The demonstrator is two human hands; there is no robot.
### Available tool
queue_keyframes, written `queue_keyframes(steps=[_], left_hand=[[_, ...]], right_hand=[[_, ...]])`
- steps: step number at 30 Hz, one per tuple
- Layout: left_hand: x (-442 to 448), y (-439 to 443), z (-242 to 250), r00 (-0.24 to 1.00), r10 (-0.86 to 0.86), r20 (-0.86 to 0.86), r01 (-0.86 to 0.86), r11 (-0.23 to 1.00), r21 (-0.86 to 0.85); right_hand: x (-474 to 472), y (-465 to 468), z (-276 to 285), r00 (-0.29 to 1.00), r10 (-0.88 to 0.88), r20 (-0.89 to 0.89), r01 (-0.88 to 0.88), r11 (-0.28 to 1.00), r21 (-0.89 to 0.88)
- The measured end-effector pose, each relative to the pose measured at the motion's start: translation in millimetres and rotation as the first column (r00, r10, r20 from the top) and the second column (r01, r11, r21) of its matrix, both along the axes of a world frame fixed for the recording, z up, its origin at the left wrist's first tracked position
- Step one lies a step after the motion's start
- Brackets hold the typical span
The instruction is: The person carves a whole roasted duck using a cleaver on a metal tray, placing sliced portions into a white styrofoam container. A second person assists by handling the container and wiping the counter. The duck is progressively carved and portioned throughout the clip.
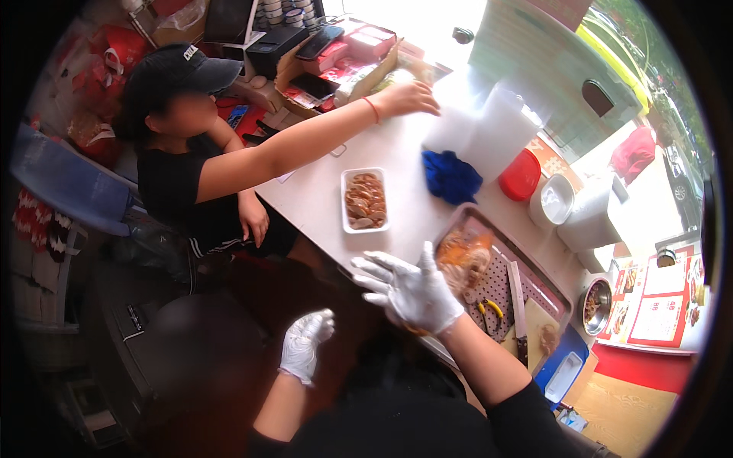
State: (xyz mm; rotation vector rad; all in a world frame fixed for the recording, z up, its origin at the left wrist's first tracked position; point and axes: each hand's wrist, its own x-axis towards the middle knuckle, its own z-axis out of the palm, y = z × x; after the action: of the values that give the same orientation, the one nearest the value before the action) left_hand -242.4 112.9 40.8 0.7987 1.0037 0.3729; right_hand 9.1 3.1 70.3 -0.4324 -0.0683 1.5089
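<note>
My right hand [415, 292], in a white disposable glove, is raised by the table's front edge with its palm up and fingers spread, holding nothing. Lower to the left, my left hand [306, 343], gloved likewise, hovers off the table with fingers curled; nothing shows in it. Just beyond my right hand, a white plastic tray [346, 222] of sliced brown meat [365, 200] rests on the white table [312, 197]. Beside that hand, a perforated tray [503, 286] carries cooked meat in clear plastic [465, 252], yellow-handled scissors [491, 315], a long knife [517, 297] and a cutting board [529, 332].
A seated person in a dark cap stretches an arm [309, 137] across the table's far side. Around it are a blue cloth [452, 176], a red lid [520, 174], white tubs [552, 200], a metal bowl [595, 306] and a cardboard box [375, 74] with phones. Left of me stands a dark chair [189, 343].
</note>
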Motion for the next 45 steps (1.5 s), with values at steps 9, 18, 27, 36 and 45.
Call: queue_keyframes(steps=[9,18,27,36,45], left_hand=[[138.9,-21.9,10.7,0.846,-0.401,0.352,0.468,0.875,-0.128],[206.2,-100.7,74.2,0.611,-0.207,0.764,0.691,0.609,-0.388],[217.2,-124.6,80.4,0.519,-0.474,0.712,0.796,0.570,-0.201],[259.4,-58.9,30.9,0.687,-0.690,-0.228,0.555,0.295,0.778],[442.5,7.9,-84.6,0.539,0.036,-0.841,0.787,-0.378,0.488]], right_hand=[[17.7,-173.5,61.6,0.877,-0.481,0.002,0.477,0.870,0.120],[11.8,-259.7,54.5,0.604,-0.797,-0.020,0.797,0.602,0.054],[17.4,-317.3,15.9,0.538,-0.791,0.292,0.843,0.515,-0.158],[10.2,-307.2,-2.1,0.458,-0.161,0.874,0.827,0.438,-0.353],[-20.8,-319.1,18.2,0.269,0.179,0.946,0.927,0.220,-0.305]])
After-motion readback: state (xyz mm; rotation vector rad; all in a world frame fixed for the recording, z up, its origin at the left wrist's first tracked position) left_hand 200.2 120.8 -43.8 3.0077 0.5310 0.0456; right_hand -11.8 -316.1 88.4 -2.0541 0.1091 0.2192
